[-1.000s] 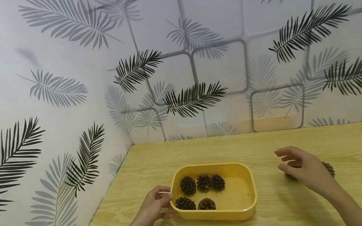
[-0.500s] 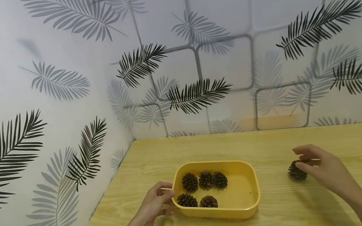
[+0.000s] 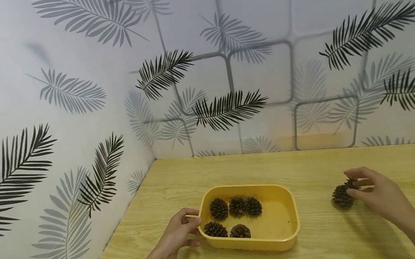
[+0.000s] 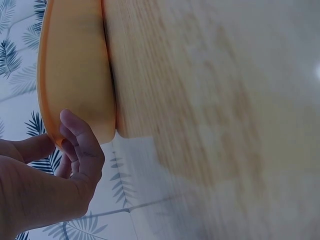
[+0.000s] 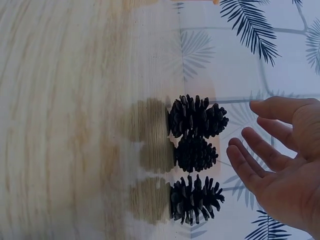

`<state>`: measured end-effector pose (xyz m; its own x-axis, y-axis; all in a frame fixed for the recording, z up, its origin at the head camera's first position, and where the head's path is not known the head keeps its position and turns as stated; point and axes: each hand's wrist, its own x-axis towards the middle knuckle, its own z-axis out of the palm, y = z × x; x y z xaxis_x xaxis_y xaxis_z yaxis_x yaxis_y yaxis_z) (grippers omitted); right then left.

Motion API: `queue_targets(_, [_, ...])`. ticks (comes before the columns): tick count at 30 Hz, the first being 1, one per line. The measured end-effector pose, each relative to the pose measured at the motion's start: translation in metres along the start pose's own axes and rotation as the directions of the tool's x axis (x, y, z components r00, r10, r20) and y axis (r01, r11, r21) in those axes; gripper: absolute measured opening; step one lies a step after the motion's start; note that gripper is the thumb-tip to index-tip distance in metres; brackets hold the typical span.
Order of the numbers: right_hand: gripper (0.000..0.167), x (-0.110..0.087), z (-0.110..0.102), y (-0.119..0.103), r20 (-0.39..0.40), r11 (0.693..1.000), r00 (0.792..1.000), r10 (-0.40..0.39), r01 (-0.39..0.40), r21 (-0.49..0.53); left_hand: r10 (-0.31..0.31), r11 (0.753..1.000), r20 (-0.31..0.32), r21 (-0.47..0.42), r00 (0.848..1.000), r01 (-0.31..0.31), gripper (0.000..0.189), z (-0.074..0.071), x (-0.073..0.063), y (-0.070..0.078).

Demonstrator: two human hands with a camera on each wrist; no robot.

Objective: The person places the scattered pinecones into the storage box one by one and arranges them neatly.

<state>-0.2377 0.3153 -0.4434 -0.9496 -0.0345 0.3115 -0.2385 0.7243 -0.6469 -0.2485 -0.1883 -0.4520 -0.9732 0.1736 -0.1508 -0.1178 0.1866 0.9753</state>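
Note:
In the head view, a yellow plastic bin (image 3: 277, 217) sits on the table with several brown pine cones (image 3: 237, 206) inside, mostly toward its left half. My left hand (image 3: 176, 235) is at the bin's left end. Thumb and fingers pinch the bin's rim (image 4: 44, 85) in the left wrist view. My right hand (image 3: 382, 195) hovers over loose pine cones (image 3: 342, 196) to the right of the bin, partly hiding them. From the right wrist, three dark pine cones (image 5: 195, 155) stand in a row, and the right hand (image 5: 282, 155) is apart from them, fingers loosely extended.
The wood-grain table (image 3: 302, 169) meets a leaf-patterned wall covering (image 3: 264, 130) at the back. Another patterned wall (image 3: 71, 136) runs along the left side.
My right hand has moved to the right over the loose pine cones, uncovering the leftmost one. My left hand keeps its hold on the bin. The head view has shifted slightly.

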Motion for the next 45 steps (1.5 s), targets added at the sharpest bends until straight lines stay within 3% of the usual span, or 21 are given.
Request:
queue_targets(9, [0.053,0.0,0.007,0.002,0.085,0.998,0.996,0.031,-0.035,0.044,0.005,1.0,-0.011,0.012,1.0,-0.005,0.035,0.0,-0.003,0.003])
queue_targets(24, [0.052,0.005,0.016,0.004,0.099,0.999,0.994,0.041,-0.039,-0.017,0.001,1.0,0.012,-0.006,1.0,-0.001,0.036,-0.001,-0.002,0.004])
queue_targets(45, [0.047,0.006,0.025,0.005,0.175,0.999,0.984,0.034,-0.03,-0.028,-0.003,1.0,0.002,-0.002,1.0,0.003,0.035,0.001,-0.001,0.0])
